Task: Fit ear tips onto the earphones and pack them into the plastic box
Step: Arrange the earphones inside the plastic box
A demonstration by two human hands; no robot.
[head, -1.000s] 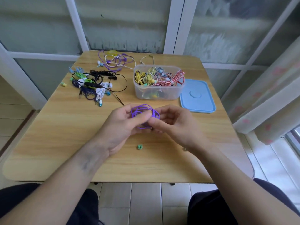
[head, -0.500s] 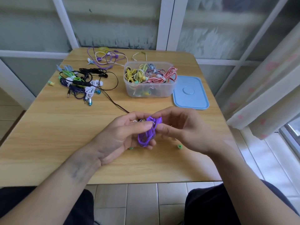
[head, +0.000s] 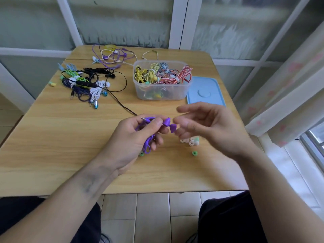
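My left hand (head: 138, 137) grips a bundled pair of purple earphones (head: 148, 142), with one purple earbud (head: 166, 122) sticking out past its thumb. My right hand (head: 208, 127) meets it from the right; its thumb and a lower finger pinch the second purple earbud (head: 173, 128), index finger raised. Loose ear tips lie on the wooden table (head: 61, 137): a white cluster (head: 190, 142) under my right hand, one green tip (head: 194, 153) and another green tip (head: 141, 153) below my left hand. The clear plastic box (head: 161, 92) behind holds several coiled earphones.
The blue lid (head: 208, 92) lies right of the box. A tangle of black, green, white and dark blue earphones (head: 84, 81) sits at the left, with purple and white ones (head: 112, 57) at the back edge. A curtain (head: 289, 102) hangs at the right.
The purple cable went from a loose loop to a tight bundle in my left hand. My right hand has opened its upper fingers and now holds only an earbud.
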